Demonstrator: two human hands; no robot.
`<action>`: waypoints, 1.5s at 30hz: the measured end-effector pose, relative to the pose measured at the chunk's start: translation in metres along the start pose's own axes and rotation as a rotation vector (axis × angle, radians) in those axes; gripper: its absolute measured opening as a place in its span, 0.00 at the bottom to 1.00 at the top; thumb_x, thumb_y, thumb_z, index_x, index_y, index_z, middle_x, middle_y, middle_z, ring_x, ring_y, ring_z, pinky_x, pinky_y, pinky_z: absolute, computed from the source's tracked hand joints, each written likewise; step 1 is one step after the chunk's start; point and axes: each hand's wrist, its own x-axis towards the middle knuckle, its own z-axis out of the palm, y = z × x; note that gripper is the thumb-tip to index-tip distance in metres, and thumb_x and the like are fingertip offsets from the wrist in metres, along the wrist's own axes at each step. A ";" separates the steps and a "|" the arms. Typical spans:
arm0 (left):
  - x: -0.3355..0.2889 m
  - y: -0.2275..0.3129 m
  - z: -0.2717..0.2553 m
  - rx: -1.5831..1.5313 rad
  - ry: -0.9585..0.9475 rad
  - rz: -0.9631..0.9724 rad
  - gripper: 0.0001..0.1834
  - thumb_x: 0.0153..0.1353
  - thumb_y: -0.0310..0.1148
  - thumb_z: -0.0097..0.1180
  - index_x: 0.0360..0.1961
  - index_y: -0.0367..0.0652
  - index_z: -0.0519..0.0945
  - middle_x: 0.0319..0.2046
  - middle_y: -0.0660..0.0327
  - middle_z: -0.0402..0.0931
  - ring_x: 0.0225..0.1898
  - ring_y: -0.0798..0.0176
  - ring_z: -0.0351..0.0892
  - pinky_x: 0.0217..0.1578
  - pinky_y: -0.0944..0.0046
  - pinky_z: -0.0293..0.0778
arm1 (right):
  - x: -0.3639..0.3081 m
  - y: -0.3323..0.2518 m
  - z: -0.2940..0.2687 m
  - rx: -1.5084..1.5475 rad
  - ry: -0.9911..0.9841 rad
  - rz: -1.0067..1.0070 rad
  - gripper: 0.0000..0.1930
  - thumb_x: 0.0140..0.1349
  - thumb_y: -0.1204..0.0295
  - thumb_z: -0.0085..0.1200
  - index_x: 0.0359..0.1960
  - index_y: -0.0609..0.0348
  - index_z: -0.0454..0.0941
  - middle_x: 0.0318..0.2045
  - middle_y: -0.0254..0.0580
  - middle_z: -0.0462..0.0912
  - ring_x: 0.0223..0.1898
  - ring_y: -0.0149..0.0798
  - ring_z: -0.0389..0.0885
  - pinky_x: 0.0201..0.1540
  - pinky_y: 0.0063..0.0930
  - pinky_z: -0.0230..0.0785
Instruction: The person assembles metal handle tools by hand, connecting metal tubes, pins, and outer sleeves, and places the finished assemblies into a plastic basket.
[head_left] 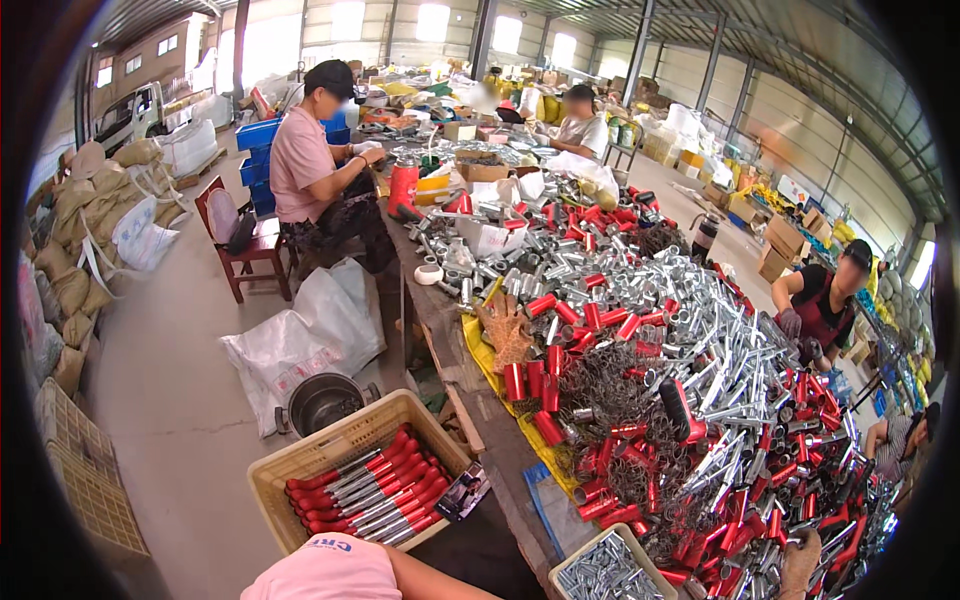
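Much of the work appears to be left. Rows of red-and-silver tools [375, 490], seemingly put together, are laid in a yellow crate [298, 457] beside the table [436, 315], while red tubes [515, 381], silver pieces [735, 365] and wire springs [603, 385] are heaped loose on the tabletop. By the lower edge, silver pins [605, 572] are kept in a small tray [650, 563]. The gloved right hand [798, 568] is placed at the near right of the heap; whether anything is gripped cannot be told. The left hand is not shown. The crate's near side is partly hidden by a pink shirt [330, 575]. A loose glove [505, 335] is left beside the tubes, and floor space beyond the crate is taken up by a pot [325, 402] and a white sack [315, 330].
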 end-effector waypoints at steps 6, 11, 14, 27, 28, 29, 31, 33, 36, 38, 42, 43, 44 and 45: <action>-0.003 -0.001 -0.004 -0.033 0.051 0.000 0.18 0.63 0.44 0.57 0.36 0.37 0.76 0.28 0.46 0.75 0.33 0.41 0.76 0.33 0.50 0.72 | -0.054 -0.191 -0.040 0.608 -0.450 0.206 0.07 0.58 0.80 0.57 0.39 0.62 0.80 0.43 0.40 0.79 0.38 0.31 0.76 0.41 0.21 0.69; -0.002 -0.004 -0.008 -0.073 -0.023 -0.068 0.19 0.62 0.46 0.59 0.35 0.37 0.77 0.28 0.47 0.76 0.31 0.44 0.77 0.32 0.52 0.72 | -0.109 -0.309 -0.041 0.543 -0.915 -0.587 0.15 0.42 0.81 0.61 0.34 0.51 0.84 0.39 0.42 0.79 0.40 0.47 0.76 0.39 0.37 0.68; 0.000 0.001 -0.014 -0.134 -0.049 -0.047 0.20 0.61 0.47 0.59 0.36 0.36 0.77 0.28 0.47 0.76 0.31 0.47 0.77 0.32 0.54 0.72 | -0.114 -0.329 -0.038 0.546 -1.003 -0.716 0.15 0.45 0.80 0.57 0.36 0.50 0.84 0.39 0.41 0.80 0.38 0.47 0.76 0.39 0.38 0.69; -0.009 0.001 -0.019 -0.213 -0.061 -0.062 0.22 0.56 0.45 0.65 0.44 0.39 0.79 0.35 0.50 0.81 0.35 0.55 0.81 0.36 0.60 0.76 | -0.140 -0.343 -0.036 0.242 -1.009 -0.645 0.16 0.56 0.69 0.56 0.46 0.56 0.79 0.43 0.48 0.82 0.40 0.51 0.81 0.41 0.41 0.74; -0.012 0.007 -0.020 -0.188 -0.117 -0.127 0.26 0.58 0.46 0.63 0.51 0.39 0.76 0.39 0.50 0.81 0.39 0.55 0.81 0.39 0.59 0.76 | -0.144 -0.344 -0.037 0.233 -0.987 -0.656 0.17 0.56 0.66 0.57 0.47 0.56 0.78 0.40 0.48 0.83 0.39 0.51 0.81 0.40 0.42 0.73; -0.013 0.009 -0.020 -0.179 -0.118 -0.124 0.26 0.58 0.46 0.63 0.51 0.39 0.76 0.39 0.50 0.81 0.39 0.55 0.81 0.39 0.59 0.76 | -0.144 -0.344 -0.039 0.232 -0.979 -0.661 0.17 0.56 0.66 0.57 0.47 0.56 0.78 0.40 0.48 0.83 0.39 0.51 0.81 0.40 0.42 0.73; -0.016 0.011 -0.015 -0.083 -0.140 -0.156 0.28 0.59 0.47 0.62 0.54 0.40 0.74 0.38 0.49 0.81 0.38 0.54 0.81 0.39 0.59 0.76 | -0.145 -0.345 -0.044 0.115 -1.142 -0.542 0.18 0.55 0.61 0.59 0.45 0.56 0.79 0.34 0.48 0.83 0.34 0.51 0.82 0.36 0.43 0.72; -0.020 0.014 -0.008 -0.036 -0.139 -0.159 0.28 0.59 0.46 0.62 0.55 0.41 0.73 0.37 0.49 0.81 0.37 0.53 0.82 0.38 0.59 0.76 | -0.152 -0.346 -0.048 0.029 -1.126 -0.508 0.19 0.53 0.59 0.60 0.43 0.55 0.80 0.30 0.47 0.82 0.32 0.51 0.81 0.34 0.44 0.72; -0.019 0.018 -0.004 0.015 -0.126 -0.209 0.25 0.58 0.45 0.63 0.51 0.42 0.75 0.35 0.51 0.81 0.35 0.53 0.82 0.36 0.59 0.77 | -0.161 -0.341 -0.048 -0.046 -1.052 -0.475 0.21 0.50 0.54 0.62 0.40 0.55 0.81 0.26 0.47 0.82 0.27 0.53 0.80 0.31 0.45 0.71; -0.018 0.019 0.004 0.046 -0.132 -0.195 0.21 0.57 0.43 0.65 0.47 0.42 0.77 0.33 0.53 0.81 0.32 0.53 0.82 0.33 0.58 0.77 | -0.169 -0.336 -0.049 -0.024 -1.007 -0.487 0.23 0.49 0.51 0.63 0.39 0.55 0.81 0.24 0.47 0.81 0.25 0.53 0.80 0.30 0.45 0.71; -0.014 0.022 0.006 0.037 -0.122 -0.201 0.18 0.56 0.41 0.65 0.44 0.43 0.78 0.31 0.54 0.81 0.31 0.52 0.81 0.32 0.58 0.76 | -0.164 -0.344 -0.059 0.025 -0.930 -0.457 0.25 0.48 0.49 0.63 0.39 0.56 0.80 0.29 0.49 0.81 0.31 0.53 0.80 0.35 0.43 0.71; -0.015 0.020 0.008 0.033 -0.102 -0.194 0.19 0.56 0.42 0.65 0.43 0.43 0.78 0.31 0.53 0.81 0.32 0.52 0.81 0.32 0.57 0.76 | -0.162 -0.349 -0.061 0.019 -0.936 -0.451 0.26 0.48 0.49 0.64 0.40 0.57 0.80 0.31 0.50 0.81 0.33 0.53 0.80 0.37 0.42 0.72; -0.014 0.017 0.007 0.033 -0.086 -0.178 0.19 0.55 0.43 0.66 0.43 0.43 0.78 0.31 0.52 0.80 0.33 0.51 0.81 0.33 0.56 0.76 | -0.162 -0.350 -0.061 0.017 -0.935 -0.460 0.26 0.48 0.49 0.64 0.40 0.57 0.80 0.31 0.50 0.81 0.33 0.53 0.80 0.37 0.42 0.72; -0.013 0.015 0.005 0.033 -0.071 -0.161 0.20 0.55 0.43 0.66 0.43 0.43 0.78 0.32 0.51 0.80 0.34 0.50 0.80 0.34 0.56 0.75 | -0.163 -0.350 -0.062 0.095 -0.801 -0.556 0.23 0.48 0.55 0.64 0.41 0.57 0.80 0.32 0.50 0.81 0.35 0.54 0.80 0.39 0.42 0.72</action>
